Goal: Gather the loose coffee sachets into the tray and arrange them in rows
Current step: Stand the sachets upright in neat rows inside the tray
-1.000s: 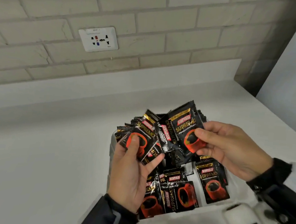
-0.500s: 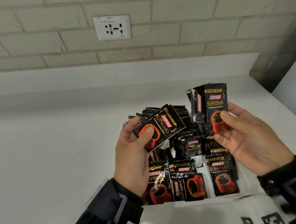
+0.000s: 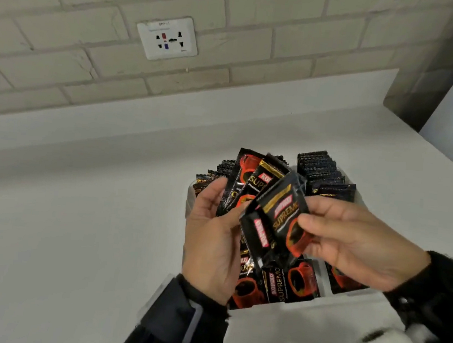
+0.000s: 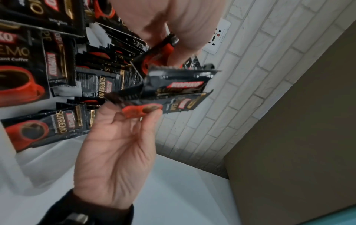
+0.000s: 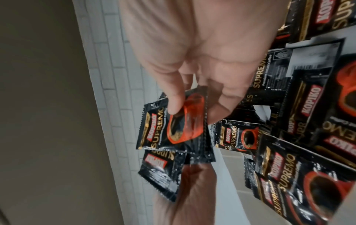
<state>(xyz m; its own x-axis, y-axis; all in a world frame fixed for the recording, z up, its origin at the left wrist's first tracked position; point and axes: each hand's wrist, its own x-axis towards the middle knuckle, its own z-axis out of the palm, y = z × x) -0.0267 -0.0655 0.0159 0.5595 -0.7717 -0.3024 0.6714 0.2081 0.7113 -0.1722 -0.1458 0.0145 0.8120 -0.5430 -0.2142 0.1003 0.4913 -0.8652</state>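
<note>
On the left, the left hand is raised over the white tray, thumb and curled fingers clamped on a small fan of black sachets. Just right of it and touching that fan, the right hand pinches a second bunch of sachets between thumb and fingers. Beneath both hands more loose sachets lie flat at the near end of the tray, while upright rows of sachets stand at its far end, near the brick wall with its socket.
</note>
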